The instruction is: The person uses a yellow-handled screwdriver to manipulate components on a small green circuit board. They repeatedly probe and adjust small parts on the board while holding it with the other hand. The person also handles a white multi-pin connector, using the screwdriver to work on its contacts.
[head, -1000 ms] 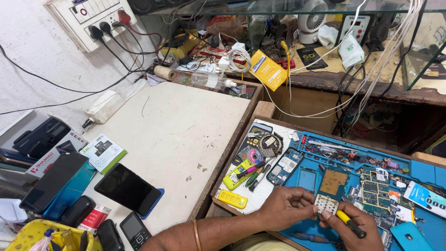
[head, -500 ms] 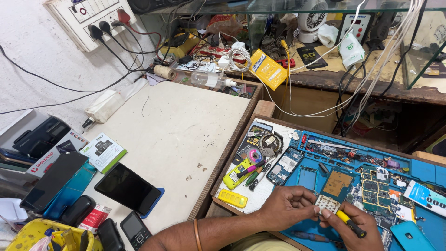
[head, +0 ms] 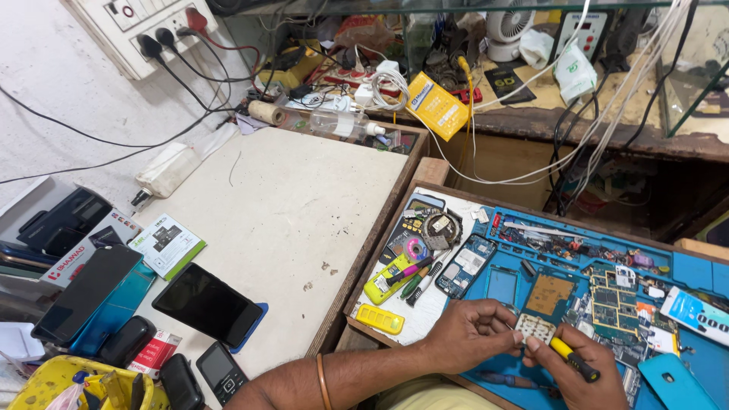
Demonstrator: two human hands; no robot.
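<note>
My left hand (head: 472, 332) pinches the near edge of a small pale keypad board (head: 535, 327) that lies on the blue repair mat (head: 501, 285). My right hand (head: 581, 373) grips a yellow-handled screwdriver (head: 573, 359), its tip end pointing at the same board. Both hands meet at the board, at the bottom middle-right of the view. A bangle sits on my left wrist.
The mat holds green circuit boards (head: 615, 304), a phone frame (head: 465, 264), pens and small parts. A yellow part (head: 380, 318) lies at its left. On the white tabletop (head: 288, 205) to the left lie a black phone (head: 206, 304), keypad phones and boxes. Cables and a wall socket strip (head: 156, 23) sit behind.
My fingers shift slightly on the keypad board; both hands stay in the same place.
</note>
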